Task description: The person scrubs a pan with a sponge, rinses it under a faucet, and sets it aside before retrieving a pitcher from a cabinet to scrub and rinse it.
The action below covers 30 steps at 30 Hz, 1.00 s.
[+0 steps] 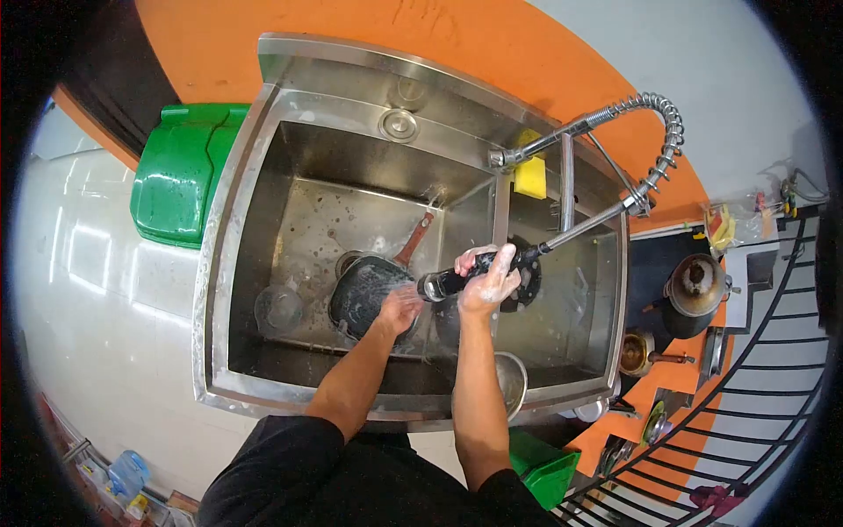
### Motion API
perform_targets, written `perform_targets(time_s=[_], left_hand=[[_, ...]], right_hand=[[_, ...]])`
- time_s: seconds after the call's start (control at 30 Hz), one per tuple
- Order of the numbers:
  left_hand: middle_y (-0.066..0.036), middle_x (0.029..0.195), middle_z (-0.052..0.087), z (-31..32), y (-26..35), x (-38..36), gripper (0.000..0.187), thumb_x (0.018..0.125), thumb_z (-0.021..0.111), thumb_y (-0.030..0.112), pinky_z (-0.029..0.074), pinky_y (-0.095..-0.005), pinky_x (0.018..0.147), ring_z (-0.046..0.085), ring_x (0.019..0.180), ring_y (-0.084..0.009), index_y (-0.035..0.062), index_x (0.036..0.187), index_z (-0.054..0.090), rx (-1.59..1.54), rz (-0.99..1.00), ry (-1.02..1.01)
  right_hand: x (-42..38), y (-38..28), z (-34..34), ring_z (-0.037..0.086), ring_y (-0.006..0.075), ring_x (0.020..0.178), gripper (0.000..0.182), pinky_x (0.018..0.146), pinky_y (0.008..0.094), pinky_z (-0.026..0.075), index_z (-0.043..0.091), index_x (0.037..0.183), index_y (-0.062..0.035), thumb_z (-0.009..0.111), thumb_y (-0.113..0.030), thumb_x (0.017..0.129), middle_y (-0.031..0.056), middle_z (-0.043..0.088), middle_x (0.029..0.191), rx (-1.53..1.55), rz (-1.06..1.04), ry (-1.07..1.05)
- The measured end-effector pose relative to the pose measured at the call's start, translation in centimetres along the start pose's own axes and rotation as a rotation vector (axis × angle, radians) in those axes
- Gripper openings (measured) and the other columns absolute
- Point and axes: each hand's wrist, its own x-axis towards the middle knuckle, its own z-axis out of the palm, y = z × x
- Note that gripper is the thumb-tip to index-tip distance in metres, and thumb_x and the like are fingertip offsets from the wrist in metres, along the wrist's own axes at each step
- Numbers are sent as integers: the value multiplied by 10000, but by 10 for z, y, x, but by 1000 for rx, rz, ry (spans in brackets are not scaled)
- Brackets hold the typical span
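Observation:
My right hand (489, 279), soapy, is wrapped around the black spray head (451, 283) of the pull-down faucet, which points left. In front of its nozzle is my left hand (401, 307), wet, with fingers stretched out and nothing seen in them. It is at the right side of a dark square frying pan (358, 303) lying in the left sink basin (316, 206). The pan's brown handle (414, 239) points up toward the divider. Whitish suds or water cover part of the pan's inside. A clear round bowl (278, 309) sits left of the pan.
A coiled spring hose (674, 132) arches over the right basin (549, 329), which holds water and a dark round item. A yellow sponge (530, 177) is on the divider. A metal bowl (511, 384) is by the front edge. Green bins (180, 176), pots (695, 285) and a black railing (746, 369) surround the sink.

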Motion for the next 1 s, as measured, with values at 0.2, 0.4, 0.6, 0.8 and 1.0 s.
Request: perform_targets(time_s=[0.2, 0.4, 0.6, 0.8, 1.0], left_hand=[[33, 692, 522, 4, 6, 3, 96, 951, 546, 103, 420, -295, 447, 468, 491, -119, 150, 869, 561, 26, 112, 22], [21, 788, 594, 18, 4, -5, 116, 958, 561, 223, 467, -243, 583, 556, 659, -118, 120, 982, 607, 410, 5, -56], [-51, 898, 640, 16, -5, -9, 261, 978, 521, 318, 490, -355, 690, 607, 799, -205, 76, 984, 619, 234, -53, 122], [-43, 785, 612, 51, 34, -37, 420, 981, 513, 455, 465, -311, 706, 540, 768, -142, 80, 864, 663, 998, 388, 230], [-144, 1014, 709, 206, 59, -140, 589, 847, 683, 486, 471, -393, 921, 642, 1047, -320, -18, 1134, 582, 1433, 1087, -463]], right_hand=[[6, -16, 8, 623, 214, 614, 420, 600, 309, 504, 589, 802, 26, 518, -335, 1004, 141, 642, 712, -182, 91, 39], [27, -30, 5, 604, 189, 602, 291, 596, 310, 487, 578, 786, 5, 613, -226, 960, 103, 617, 704, -150, 161, 77], [3, 6, 13, 431, 137, 448, 328, 452, 313, 412, 510, 732, -34, 591, -232, 980, 29, 466, 572, -61, 158, 232], [2, 24, -7, 488, 144, 482, 235, 478, 308, 443, 491, 818, -38, 594, -179, 975, 50, 527, 628, 5, 40, 163], [-24, 106, -47, 603, 178, 954, 261, 819, 352, 507, 523, 1201, -31, 558, -165, 980, 74, 591, 1103, -578, 60, 173]])
